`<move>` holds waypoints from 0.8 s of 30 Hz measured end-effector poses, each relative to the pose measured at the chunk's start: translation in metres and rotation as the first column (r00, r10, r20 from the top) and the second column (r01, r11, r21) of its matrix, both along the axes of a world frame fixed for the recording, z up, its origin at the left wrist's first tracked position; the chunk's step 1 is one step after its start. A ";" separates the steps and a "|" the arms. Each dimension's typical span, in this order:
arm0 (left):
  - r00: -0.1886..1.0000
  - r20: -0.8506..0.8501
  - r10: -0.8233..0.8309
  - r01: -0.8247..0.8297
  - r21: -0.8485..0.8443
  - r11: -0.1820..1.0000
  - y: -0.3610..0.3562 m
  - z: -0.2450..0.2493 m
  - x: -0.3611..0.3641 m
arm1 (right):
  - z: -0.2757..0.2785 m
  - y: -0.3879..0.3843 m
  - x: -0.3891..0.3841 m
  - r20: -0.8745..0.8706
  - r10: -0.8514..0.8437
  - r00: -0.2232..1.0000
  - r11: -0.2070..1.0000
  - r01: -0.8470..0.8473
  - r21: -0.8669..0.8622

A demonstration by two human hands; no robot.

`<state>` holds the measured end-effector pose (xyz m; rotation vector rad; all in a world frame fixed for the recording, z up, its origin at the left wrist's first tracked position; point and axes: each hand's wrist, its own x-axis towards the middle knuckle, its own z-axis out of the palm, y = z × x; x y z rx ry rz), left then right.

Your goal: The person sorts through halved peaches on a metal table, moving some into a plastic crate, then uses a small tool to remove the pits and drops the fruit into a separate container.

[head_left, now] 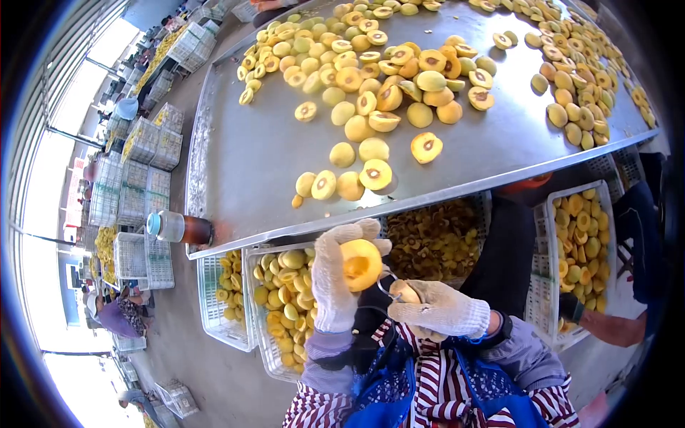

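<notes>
My left hand (339,274), in a pale knitted glove, holds a halved yellow fruit (361,265) with its hollow cut face showing. Close on its right, my right hand (439,308), also gloved, is closed round the handle of a small tool (405,291) with a curved metal loop. The loop's tip is near the fruit's lower right side. Both hands are in front of the metal table's near edge (314,227). Halved fruits (376,174) lie on the table beyond them, several with brown pits showing.
Below the table stand a crate of fruit halves (260,314), a container of brown scraps (435,239) and another fruit crate (549,285). A jar (182,228) lies at the left corner. A co-worker's arm (614,327) reaches in at right. Stacked crates (135,185) stand far left.
</notes>
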<state>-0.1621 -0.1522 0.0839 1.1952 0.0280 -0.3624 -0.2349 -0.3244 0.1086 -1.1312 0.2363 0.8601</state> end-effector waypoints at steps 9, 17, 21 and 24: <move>0.944 0.301 -0.137 0.113 0.094 0.989 -0.037 -0.001 -0.016 | -0.015 -0.003 -0.005 -0.064 0.032 0.997 0.999 -0.029 0.040; 0.998 -0.036 0.057 -0.053 0.102 0.993 0.014 -0.004 0.009 | -0.002 -0.012 -0.004 -0.222 0.224 0.949 0.922 -0.133 0.363; 0.864 0.325 -0.384 -0.367 0.929 -0.041 0.126 -0.053 0.036 | -0.020 -0.034 -0.007 -0.188 0.005 0.982 0.944 0.057 0.325; 0.817 0.418 -0.397 -0.420 0.903 0.088 0.103 -0.057 0.055 | -0.018 -0.021 -0.001 -0.187 0.033 0.982 0.948 0.029 0.317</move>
